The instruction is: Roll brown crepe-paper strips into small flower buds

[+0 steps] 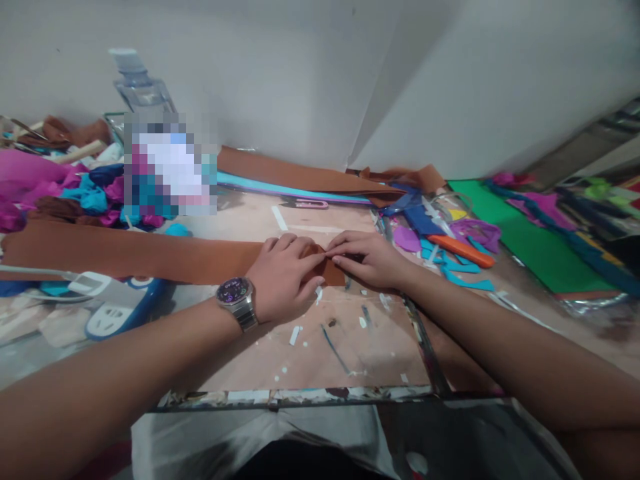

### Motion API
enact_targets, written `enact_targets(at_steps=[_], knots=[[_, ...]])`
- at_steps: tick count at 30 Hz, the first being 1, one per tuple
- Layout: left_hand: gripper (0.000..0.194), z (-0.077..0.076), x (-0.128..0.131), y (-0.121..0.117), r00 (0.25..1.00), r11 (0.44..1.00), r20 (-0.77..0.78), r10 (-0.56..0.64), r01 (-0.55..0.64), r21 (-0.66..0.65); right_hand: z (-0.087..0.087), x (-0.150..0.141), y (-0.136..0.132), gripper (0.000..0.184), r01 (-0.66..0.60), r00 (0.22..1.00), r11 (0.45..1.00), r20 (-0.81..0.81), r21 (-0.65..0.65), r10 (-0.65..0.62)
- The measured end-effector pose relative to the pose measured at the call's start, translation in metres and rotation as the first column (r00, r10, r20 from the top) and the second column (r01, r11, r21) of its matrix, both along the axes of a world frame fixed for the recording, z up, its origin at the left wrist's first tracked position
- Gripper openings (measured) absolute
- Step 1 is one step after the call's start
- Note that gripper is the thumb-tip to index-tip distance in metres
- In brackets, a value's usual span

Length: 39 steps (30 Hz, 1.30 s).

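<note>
On the stained worktop lie a long brown strip and small white scraps.

Brown strip partly hidden, bottle partly pixelated

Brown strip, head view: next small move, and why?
Probably press the brown strip flat near its right end with the left hand. That hand already lies over the strip, and the right hand's fingertips meet its fingers there, so steadying it seems sensible. Whether they pinch the material is hard to tell.
</note>
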<state>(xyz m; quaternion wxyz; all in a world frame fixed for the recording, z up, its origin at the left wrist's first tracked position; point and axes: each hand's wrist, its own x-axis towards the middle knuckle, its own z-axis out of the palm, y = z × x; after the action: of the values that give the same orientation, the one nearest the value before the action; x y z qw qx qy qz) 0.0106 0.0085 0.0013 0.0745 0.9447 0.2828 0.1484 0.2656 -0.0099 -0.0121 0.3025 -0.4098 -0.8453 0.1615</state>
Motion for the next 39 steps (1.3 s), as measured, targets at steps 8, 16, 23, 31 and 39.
enact_targets(at_steps=[8,16,23,31,39], knots=[[0.042,-0.0021,0.0005,-0.0008,1.000,1.000,-0.001,0.012,-0.012,-0.017,0.0001,0.0005,0.0002,0.020,0.006,0.999,0.999,-0.049,-0.037,-0.008],[0.040,-0.0013,-0.0004,-0.0001,1.000,1.000,-0.015,0.004,-0.004,-0.016,-0.0020,-0.0001,0.0009,0.023,0.124,0.988,0.989,-0.080,-0.079,-0.130],[0.043,-0.0017,-0.0002,-0.0003,1.000,1.000,-0.014,-0.004,0.004,-0.014,-0.0064,0.0000,0.0047,0.019,0.225,0.971,0.972,-0.068,-0.061,-0.229],[0.043,-0.0053,-0.0004,-0.0002,0.999,0.999,0.008,-0.035,0.035,-0.015,-0.0043,0.0020,0.0053,0.020,0.195,0.975,0.972,-0.082,-0.133,-0.206],[0.044,-0.0050,-0.0001,-0.0005,0.999,0.999,0.010,-0.038,0.038,-0.016,-0.0019,0.0006,0.0046,0.017,0.127,0.987,0.984,-0.087,-0.123,-0.138]])
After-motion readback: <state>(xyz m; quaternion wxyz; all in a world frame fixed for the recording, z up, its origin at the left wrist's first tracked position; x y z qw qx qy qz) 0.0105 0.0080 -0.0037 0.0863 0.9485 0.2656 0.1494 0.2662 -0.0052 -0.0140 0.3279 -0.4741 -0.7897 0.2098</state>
